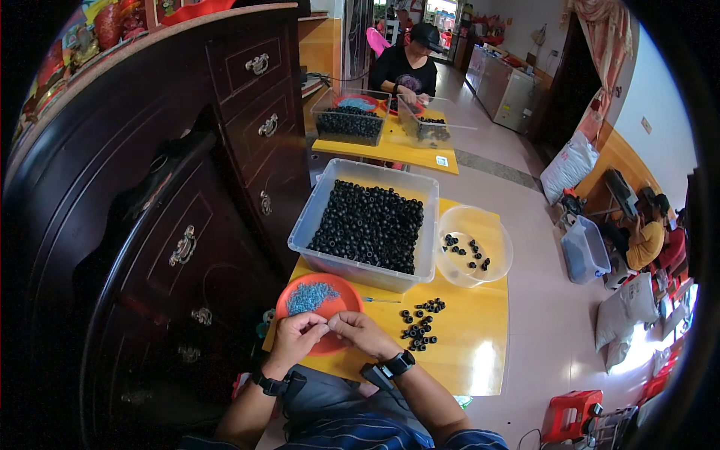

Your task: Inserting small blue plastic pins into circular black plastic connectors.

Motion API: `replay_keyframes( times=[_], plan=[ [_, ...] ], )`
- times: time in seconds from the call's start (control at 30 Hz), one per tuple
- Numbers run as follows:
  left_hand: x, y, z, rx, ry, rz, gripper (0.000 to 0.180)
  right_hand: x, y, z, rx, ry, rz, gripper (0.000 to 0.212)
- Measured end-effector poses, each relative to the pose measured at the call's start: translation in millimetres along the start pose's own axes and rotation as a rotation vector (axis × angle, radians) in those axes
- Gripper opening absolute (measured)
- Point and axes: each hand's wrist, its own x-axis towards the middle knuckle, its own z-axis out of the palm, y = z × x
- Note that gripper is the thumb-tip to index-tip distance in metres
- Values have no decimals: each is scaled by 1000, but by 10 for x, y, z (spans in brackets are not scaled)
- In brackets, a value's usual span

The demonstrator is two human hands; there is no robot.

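Observation:
My left hand point(298, 335) and my right hand point(361, 332) meet over the near edge of a red plate point(347, 294). Both are closed in a pinch, fingertips together; whatever they hold is too small to make out. On the plate lies a heap of small blue pieces point(311, 297). Beyond it stands a clear plastic bin point(352, 271) filled with small black ring-like parts point(367, 225). Several loose black parts point(420, 330) lie on the yellow table point(465, 352), right of my right hand. A thin blue-and-white stick point(381, 300) lies between plate and bin.
A round clear tub point(500, 262) with several black parts stands right of the bin. Dark wooden drawers point(266, 124) rise close on the left. Ahead, another person point(409, 71) works at a second yellow table point(397, 150) with clear bins. More people sit at the far right.

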Motion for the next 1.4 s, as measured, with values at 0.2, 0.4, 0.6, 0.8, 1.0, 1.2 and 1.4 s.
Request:
replay_keyframes(
  times=[0.2,0.4,0.6,0.8,1.0,1.2,1.4],
  plan=[
    [56,-87,-28,-37,-2,-79,8,78,61,46,-10,42,-131,26],
    [51,-39,-10,-19,-58,-106,9,96,149,73,-146,153,-284,28],
    [-125,29,155,-28,-24,36,6,-188,63,131,-15,89,-123,29],
    [-139,50,157,86,-47,128,6,-244,95,100,-2,129,-92,34],
    [-17,147,169,154,-103,156,10,-263,17,61,195,56,-49,27],
    [-52,71,103,141,-147,128,7,-199,92,78,272,65,-23,32],
    [-15,21,58,-12,-151,74,8,-166,83,97,272,67,-30,33]
  ],
)
